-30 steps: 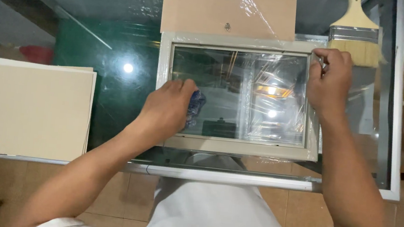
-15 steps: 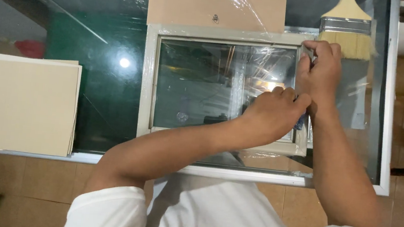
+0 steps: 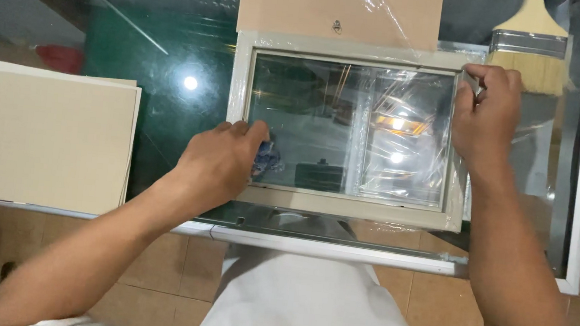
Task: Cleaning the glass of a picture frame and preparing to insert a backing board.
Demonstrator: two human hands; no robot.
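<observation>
Now cloth (image 3: 267, 159) under left fingers (image 3: 239, 135) on frame (image 3: 342, 206).

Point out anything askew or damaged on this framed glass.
Loose clear plastic wrap lies wrinkled over the right half of the frame, by the right hand. The left hand presses a blue cloth on the pane.

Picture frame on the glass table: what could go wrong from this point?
The picture frame lies close to the near edge of the glass table, so a hard push from the left hand, which presses a blue cloth on its glass, might slide it off. The right hand grips only the top right corner, which may not stop that. Loose plastic wrap over the pane could snag the cloth.
</observation>
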